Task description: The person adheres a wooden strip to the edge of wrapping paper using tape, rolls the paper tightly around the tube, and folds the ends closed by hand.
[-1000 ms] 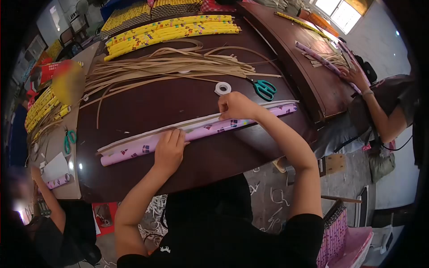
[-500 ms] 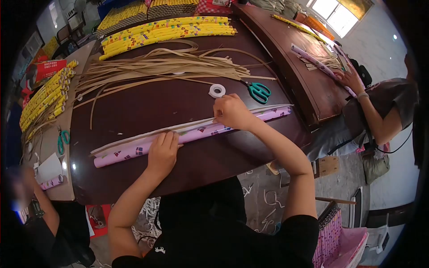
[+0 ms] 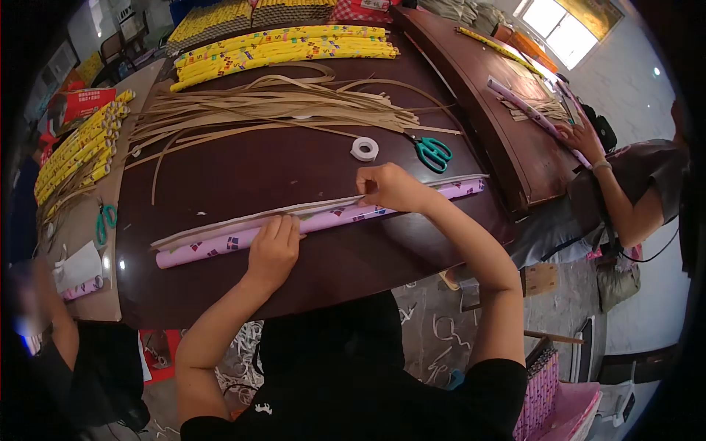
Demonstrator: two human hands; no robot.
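Note:
A long pink patterned paper roll lies slantwise across the dark table in front of me. Along its far side runs a brown and white strip. My left hand bears down on the roll left of its middle, fingers together over the strip and the top of the roll. Farther right, my right hand has its fingers pinched at the strip, just above the roll. Beyond it sit a white tape roll and green-handled scissors. What lies under my fingertips is hidden.
Brown strips are heaped behind the roll, with yellow patterned rolls farther back. More yellow rolls and scissors are at left. A co-worker's hand holds a pink roll at the right table. Another person sits at left.
The view has shifted slightly. My right hand still pinches at the strip, with its fingers turned a little differently. My left hand stays on the roll.

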